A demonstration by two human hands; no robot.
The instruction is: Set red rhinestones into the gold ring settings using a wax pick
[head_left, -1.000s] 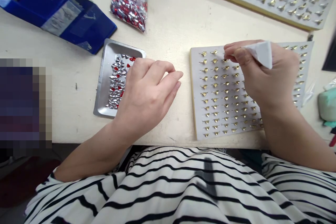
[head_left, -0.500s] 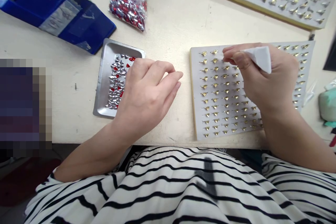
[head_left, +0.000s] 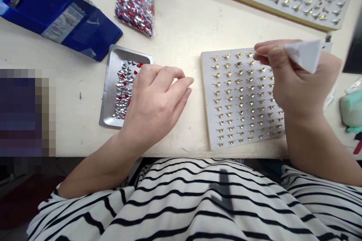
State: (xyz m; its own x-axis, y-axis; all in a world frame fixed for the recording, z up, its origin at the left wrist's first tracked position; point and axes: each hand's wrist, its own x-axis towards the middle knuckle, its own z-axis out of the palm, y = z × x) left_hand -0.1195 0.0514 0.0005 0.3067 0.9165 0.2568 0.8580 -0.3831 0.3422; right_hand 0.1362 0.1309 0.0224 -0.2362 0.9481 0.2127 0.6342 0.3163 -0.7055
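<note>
Here, right fingers [head_left: 273,54] pinch paper [head_left: 304,55] above gold settings [head_left: 239,81].

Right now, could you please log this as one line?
left hand over silver foil tray of red-and-silver heart gems | right hand holding folded white paper over grey board of gold settings

The right hand [head_left: 299,79] pinches a folded white paper [head_left: 304,55] between thumb and fingers, above the top right of a pale board [head_left: 207,94] set with rows of small gold settings [head_left: 239,81]. The loosely curled left hand [head_left: 152,107] overlaps the right side of a shallow metal tray [head_left: 109,90] holding silver and red heart-shaped rhinestones [head_left: 121,90].
</note>
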